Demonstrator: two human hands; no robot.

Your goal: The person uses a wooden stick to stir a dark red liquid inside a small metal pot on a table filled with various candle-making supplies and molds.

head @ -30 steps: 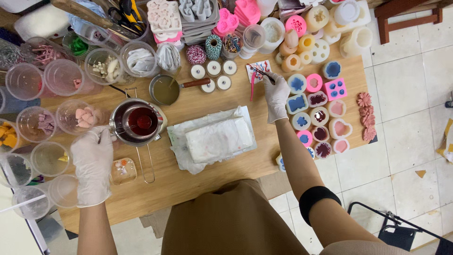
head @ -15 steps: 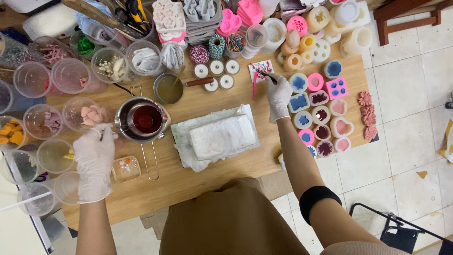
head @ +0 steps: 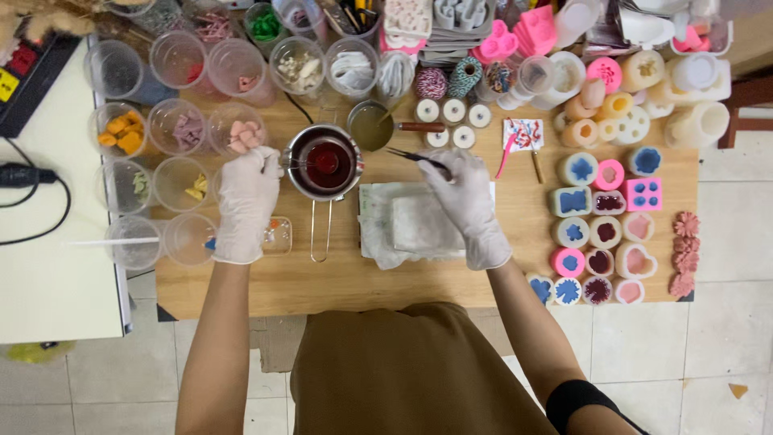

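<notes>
My left hand [head: 245, 205], in a white glove, grips the left side of a metal pot [head: 299, 184] that holds dark red liquid. My right hand [head: 467, 205], also gloved, holds thin dark tweezers [head: 411, 155] whose tips point left, close to the pot's right rim. Under my right hand lies a white wrapped block [head: 415, 225] on crumpled white paper. A wire handle [head: 320, 234] sticks out from beneath the pot toward me.
Several clear plastic cups [head: 177, 181] with coloured bits stand at the left. A small pan of yellowish liquid [head: 370, 126] is behind the pot. Filled silicone moulds [head: 608, 205] cover the right side. A stained card [head: 523, 133] with a pink tool lies further back.
My right hand has left the stained card and moved left over the white block, bringing the tweezers toward the pot. The pink tool stays by the card. The view has shifted left.
</notes>
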